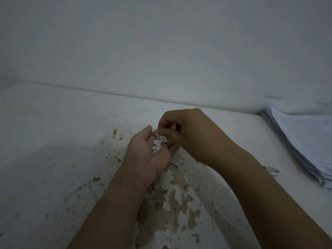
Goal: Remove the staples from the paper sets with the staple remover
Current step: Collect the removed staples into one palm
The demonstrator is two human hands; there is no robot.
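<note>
So both hands are up over the middle of the worktop (53, 141), pretty much touching each other; the left hand (150, 155) is turned palm up and loosely cupped, fingers relaxed, with a little heap of torn white paper scraps (158, 144) lying in the palm; its fingertips are hidden behind the other hand, so I can't say how they sit. The right hand (190, 133) is just above and to the right of it, back of the hand facing up, fingers curled in; thumb and forefinger come together right at the far end of the scraps and look to be pinching one of them. If there are any staples in among the scraps, they're too small to make out.

The stack of papers (305, 141) is off at the right edge, well apart from the hands, lying flat on the worktop with its far corner near the wall (161, 42); the sheets are fanned a bit along the left side and the top one has lines of print on it. Just left of the stack's near end, next to the right forearm, there's a small silvery metal thing (273, 172) lying on the worktop; it's mostly hidden by the arm, and I can't tell whether that's the staple remover.

The worktop itself is white, and rough under the arms; the coating has flaked off in brown patches and speckles, mostly in the near middle. It's all pretty dim.
</note>
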